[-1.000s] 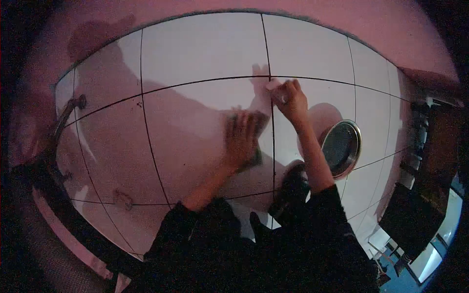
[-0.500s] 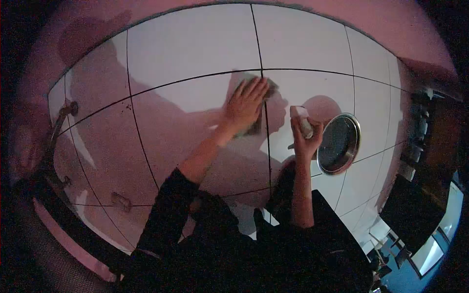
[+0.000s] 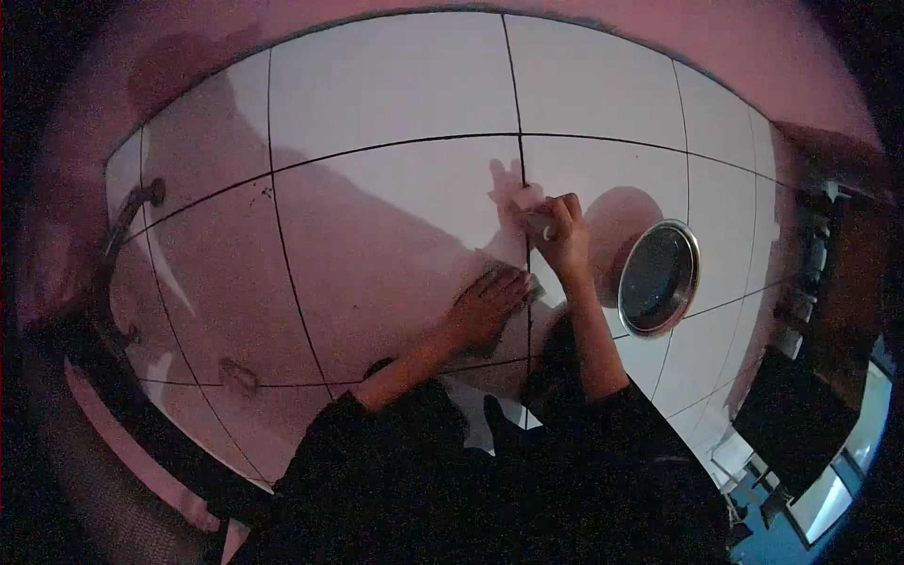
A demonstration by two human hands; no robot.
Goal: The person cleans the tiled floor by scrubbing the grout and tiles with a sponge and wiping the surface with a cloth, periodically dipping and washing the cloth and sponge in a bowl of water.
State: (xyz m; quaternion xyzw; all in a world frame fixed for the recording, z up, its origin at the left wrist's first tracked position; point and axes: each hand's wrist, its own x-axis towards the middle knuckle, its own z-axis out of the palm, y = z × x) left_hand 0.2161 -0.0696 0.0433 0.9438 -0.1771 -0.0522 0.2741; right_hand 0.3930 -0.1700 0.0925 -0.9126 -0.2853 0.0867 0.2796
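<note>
Cloth-like pad (image 3: 537, 290) lies on the tiled floor (image 3: 377, 75), toward the near edge, which the person's dark clothing (image 3: 471, 518) hides; most of it is under the left hand (image 3: 490, 303), so I cannot tell its long axis. That hand lies flat on it, fingers side by side and pointing toward the floor's far right corner. A little farther off, toward the right edge, stands a round metal bowl (image 3: 685, 294), apart from both hands and nearer the right one. The right hand (image 3: 565, 243) is curled, pinching a small pale piece (image 3: 529, 200) whose visible end points toward the far left corner; whether that end touches the floor cannot be told. From this hand the pad lies toward the near edge and somewhat left, close by yet apart, so the left hand is plainly the nearer to it. Farthest away, a pink wall (image 3: 782, 56) rises along the floor's far edge.
</note>
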